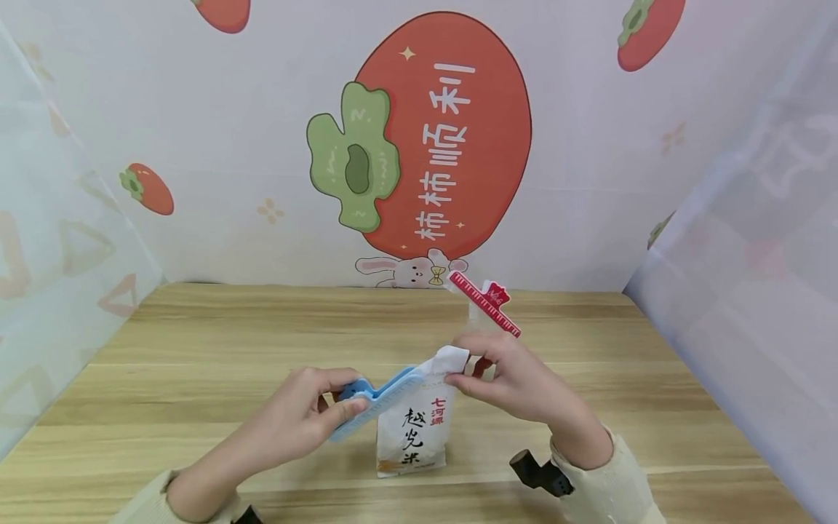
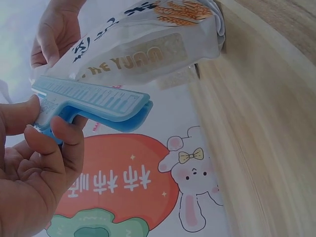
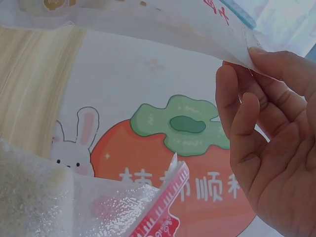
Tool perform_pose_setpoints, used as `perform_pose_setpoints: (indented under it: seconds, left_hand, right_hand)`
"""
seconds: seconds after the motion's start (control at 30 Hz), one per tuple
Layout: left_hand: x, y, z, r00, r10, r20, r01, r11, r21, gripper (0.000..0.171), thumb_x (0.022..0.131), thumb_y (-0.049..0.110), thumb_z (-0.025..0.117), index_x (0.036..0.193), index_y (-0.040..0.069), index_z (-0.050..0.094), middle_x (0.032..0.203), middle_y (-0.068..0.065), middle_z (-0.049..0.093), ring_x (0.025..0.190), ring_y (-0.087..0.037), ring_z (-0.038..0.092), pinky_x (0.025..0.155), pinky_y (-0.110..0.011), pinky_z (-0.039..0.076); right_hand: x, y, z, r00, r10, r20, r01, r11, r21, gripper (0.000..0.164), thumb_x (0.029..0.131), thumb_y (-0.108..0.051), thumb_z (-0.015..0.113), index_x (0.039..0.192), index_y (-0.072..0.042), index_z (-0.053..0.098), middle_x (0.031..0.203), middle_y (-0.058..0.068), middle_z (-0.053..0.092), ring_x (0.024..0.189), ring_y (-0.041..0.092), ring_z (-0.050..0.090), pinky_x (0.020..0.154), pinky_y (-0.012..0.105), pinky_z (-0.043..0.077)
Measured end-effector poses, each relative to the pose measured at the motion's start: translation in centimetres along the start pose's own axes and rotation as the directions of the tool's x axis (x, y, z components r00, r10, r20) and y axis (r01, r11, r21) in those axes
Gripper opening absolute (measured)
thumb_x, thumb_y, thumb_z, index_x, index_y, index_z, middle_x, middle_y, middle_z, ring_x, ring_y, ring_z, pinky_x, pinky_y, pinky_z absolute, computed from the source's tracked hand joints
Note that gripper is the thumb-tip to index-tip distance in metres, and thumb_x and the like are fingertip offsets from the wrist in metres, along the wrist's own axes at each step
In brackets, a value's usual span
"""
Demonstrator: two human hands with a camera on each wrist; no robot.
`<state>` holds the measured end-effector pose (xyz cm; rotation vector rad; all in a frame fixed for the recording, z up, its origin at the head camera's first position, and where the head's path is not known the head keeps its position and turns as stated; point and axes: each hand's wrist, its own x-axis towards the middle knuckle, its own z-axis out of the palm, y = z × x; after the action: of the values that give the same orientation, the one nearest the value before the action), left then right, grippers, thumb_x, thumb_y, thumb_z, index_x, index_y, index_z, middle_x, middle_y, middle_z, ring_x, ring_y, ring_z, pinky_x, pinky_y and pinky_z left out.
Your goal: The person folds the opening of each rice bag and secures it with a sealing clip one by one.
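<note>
A white paper rice bag (image 1: 414, 431) with black and red writing stands upright on the table. My left hand (image 1: 304, 411) grips the handles of a light blue sealing clip (image 1: 382, 404) between thumb and fingers. The clip slants across the top left of the bag; in the left wrist view a gap shows between its two bars (image 2: 106, 101). Whether the bag's edge lies in that gap I cannot tell. At the top right corner of the bag, my right hand (image 1: 517, 375) pinches the paper, as the right wrist view also shows at the thumb (image 3: 276, 61).
Behind my right hand stands a clear bag (image 3: 44, 192) of white grains, its top closed by a red clip (image 1: 484, 304). The wooden table (image 1: 229, 349) meets a white backdrop (image 1: 249, 131) printed with persimmons and a rabbit. White curtains (image 1: 753, 240) hang at both sides.
</note>
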<state>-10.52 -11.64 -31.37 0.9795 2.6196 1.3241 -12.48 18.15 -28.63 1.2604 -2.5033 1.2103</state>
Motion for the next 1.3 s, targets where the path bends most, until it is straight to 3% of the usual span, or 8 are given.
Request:
perform_pose_setpoints:
  seconds: [0.27,0.83,1.03,1.3]
  left_hand:
    - [0.5,0.4,0.0,1.000,-0.005,0.008,0.005,1.000,-0.018,0.010,0.096,0.023,0.065,0.087,0.020,0.067,0.072,0.009,0.057,0.066,-0.005,0.054,0.052,-0.021,0.046]
    - [1.4,1.2,0.0,0.999,0.034,0.018,-0.033,0.998,-0.045,0.012,0.096,0.028,0.066,0.087,0.021,0.068,0.074,0.008,0.061,0.066,-0.003,0.054,0.052,-0.022,0.046]
    - [1.9,1.6,0.1,0.999,0.026,0.020,-0.025,0.999,-0.044,0.018,0.096,0.027,0.066,0.081,0.019,0.064,0.070,0.009,0.056,0.063,-0.003,0.051,0.050,-0.020,0.043]
    - [2.5,1.9,0.3,1.000,0.014,0.015,-0.014,0.999,-0.049,0.013,0.096,0.022,0.066,0.084,0.018,0.065,0.071,0.008,0.055,0.060,-0.003,0.049,0.049,-0.019,0.041]
  right_hand:
    - [-0.1,0.0,0.1,1.000,0.028,0.006,-0.028,1.000,0.003,0.012,0.088,-0.007,0.074,0.098,-0.011,0.068,0.086,-0.002,0.065,0.079,0.008,0.057,0.067,0.024,0.055]
    - [-0.1,-0.4,0.2,1.000,0.002,0.015,-0.003,0.999,0.042,0.012,0.088,-0.005,0.074,0.096,-0.011,0.068,0.085,0.000,0.065,0.079,0.007,0.057,0.065,0.025,0.056]
    - [-0.1,-0.5,0.2,1.000,-0.017,0.009,0.016,0.999,0.044,0.011,0.087,-0.003,0.074,0.095,-0.010,0.069,0.085,0.001,0.066,0.078,0.008,0.058,0.065,0.025,0.057]
    - [-0.1,-0.5,0.2,1.000,0.011,0.001,-0.011,0.998,0.055,0.013,0.087,-0.004,0.074,0.098,-0.009,0.071,0.087,0.004,0.069,0.078,0.008,0.059,0.065,0.025,0.056]
